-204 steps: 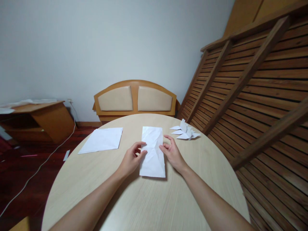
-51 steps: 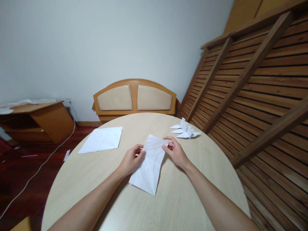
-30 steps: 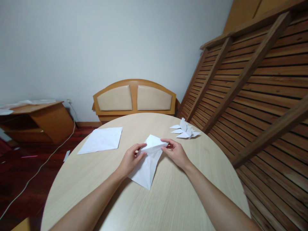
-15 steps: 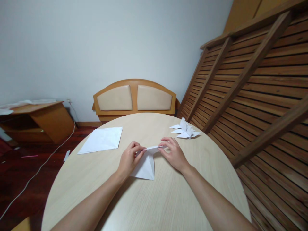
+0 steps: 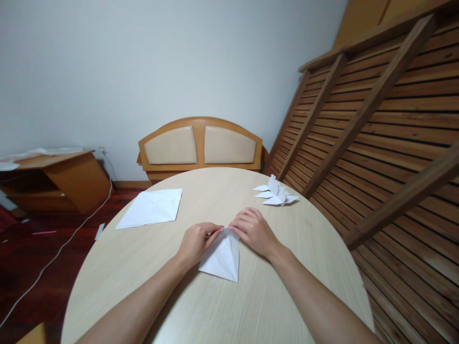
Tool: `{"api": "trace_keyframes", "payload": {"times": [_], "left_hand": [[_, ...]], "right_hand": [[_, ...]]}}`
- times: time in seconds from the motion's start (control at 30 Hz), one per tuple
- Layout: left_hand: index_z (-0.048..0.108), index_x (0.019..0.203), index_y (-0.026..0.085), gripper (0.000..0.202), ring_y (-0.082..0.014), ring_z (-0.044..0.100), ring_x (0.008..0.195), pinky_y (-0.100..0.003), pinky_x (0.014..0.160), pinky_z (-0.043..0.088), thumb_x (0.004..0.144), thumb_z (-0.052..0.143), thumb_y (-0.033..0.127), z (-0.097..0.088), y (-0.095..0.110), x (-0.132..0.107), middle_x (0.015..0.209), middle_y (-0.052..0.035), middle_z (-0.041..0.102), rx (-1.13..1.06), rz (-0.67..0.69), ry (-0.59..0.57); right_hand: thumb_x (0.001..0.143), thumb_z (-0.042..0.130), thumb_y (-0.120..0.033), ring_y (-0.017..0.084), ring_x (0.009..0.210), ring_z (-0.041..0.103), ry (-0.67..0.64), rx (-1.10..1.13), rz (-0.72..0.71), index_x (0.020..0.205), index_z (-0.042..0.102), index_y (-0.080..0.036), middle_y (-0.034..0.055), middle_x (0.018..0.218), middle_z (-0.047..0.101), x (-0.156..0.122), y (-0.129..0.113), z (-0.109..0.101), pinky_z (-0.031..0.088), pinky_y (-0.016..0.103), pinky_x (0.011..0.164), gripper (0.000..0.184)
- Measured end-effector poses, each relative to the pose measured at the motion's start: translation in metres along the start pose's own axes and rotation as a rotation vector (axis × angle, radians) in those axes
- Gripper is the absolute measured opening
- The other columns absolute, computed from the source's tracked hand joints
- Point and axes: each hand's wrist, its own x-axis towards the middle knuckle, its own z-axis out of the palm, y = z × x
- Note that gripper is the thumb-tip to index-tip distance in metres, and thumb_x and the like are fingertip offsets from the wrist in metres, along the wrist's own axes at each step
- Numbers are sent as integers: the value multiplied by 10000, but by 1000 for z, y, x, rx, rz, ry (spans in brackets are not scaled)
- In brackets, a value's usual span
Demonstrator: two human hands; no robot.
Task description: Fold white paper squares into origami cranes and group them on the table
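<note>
A white folded paper [image 5: 222,257] lies on the round wooden table [image 5: 215,306], collapsed into a small kite-like shape with its point toward me. My left hand [image 5: 195,242] pinches its upper left edge, fingers curled onto the paper. My right hand [image 5: 253,231] presses on its upper right corner, fingers bent and together. The fingertips of both hands meet at the paper's top corner.
A flat creased white sheet [image 5: 150,208] lies at the table's left. A finished white paper figure [image 5: 275,193] sits at the far right. A padded wooden chair back [image 5: 201,145] stands beyond the table; a slatted wooden frame [image 5: 376,143] leans on the right.
The long folded strip was lifted, opened and collapsed into a smaller pointed shape. In the last half second my hands came together and pressed it flat on the table.
</note>
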Motion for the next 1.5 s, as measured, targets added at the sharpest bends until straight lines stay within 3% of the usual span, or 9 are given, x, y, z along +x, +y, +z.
{"api": "trace_keyframes", "payload": {"times": [0.2,0.3,0.43,0.6,0.9,1.1,1.23,1.37,1.5], "left_hand": [[784,1019,243,313,-224,721,732,-291,655,517,942,541,425,0,-7,1,1007,-64,779,-101,-137,41],[786,1000,209,330,-236,719,798,-290,672,512,932,546,424,0,-9,3,1016,-71,777,-188,-176,48],[785,967,167,349,-245,699,840,-304,718,503,910,556,425,0,-8,5,973,-79,781,-307,-213,53],[777,959,135,378,-222,671,764,-290,649,484,880,568,439,2,-4,6,894,-94,774,-406,-258,26],[765,874,162,294,-181,632,690,-261,594,448,883,585,394,4,-6,3,823,-78,754,-318,-212,9],[786,855,182,297,-189,619,713,-281,626,439,885,596,409,2,-1,4,789,-77,728,-289,-154,34],[787,883,158,334,-216,635,771,-305,659,464,862,607,439,5,-2,7,853,-98,745,-390,-222,118],[779,917,130,385,-215,640,756,-298,631,469,842,625,475,8,-4,7,898,-110,759,-503,-283,114],[755,887,125,344,-176,608,679,-280,620,449,828,642,445,8,-3,7,803,-83,734,-504,-285,78]], "right_hand": [[990,533,-327,238,933,608,36,-64,43,953,716,-239,53,917,730,-4,16,-7,359,436,964,206],[992,529,-326,238,909,603,94,-46,89,932,699,-223,57,910,722,-6,22,-7,378,416,913,207],[996,510,-337,234,882,606,179,51,184,878,666,-223,51,874,701,-9,29,-5,396,393,866,227],[986,505,-387,227,860,618,313,225,349,852,621,-220,42,859,673,-10,33,3,433,351,811,244],[940,552,-452,213,803,637,316,450,490,819,647,-203,33,812,691,-8,27,7,463,306,723,293],[932,525,-519,223,894,658,379,628,536,953,656,-191,71,907,706,-7,27,10,502,344,820,354],[905,596,-470,214,974,671,221,804,535,1276,526,-205,87,1062,709,-10,18,17,507,399,923,461],[831,716,-365,225,958,690,25,981,478,1385,408,-241,107,1147,690,-12,4,22,564,409,851,646],[861,673,-338,199,847,695,68,976,489,1467,306,-255,47,961,712,-10,4,22,573,360,748,713]]}}
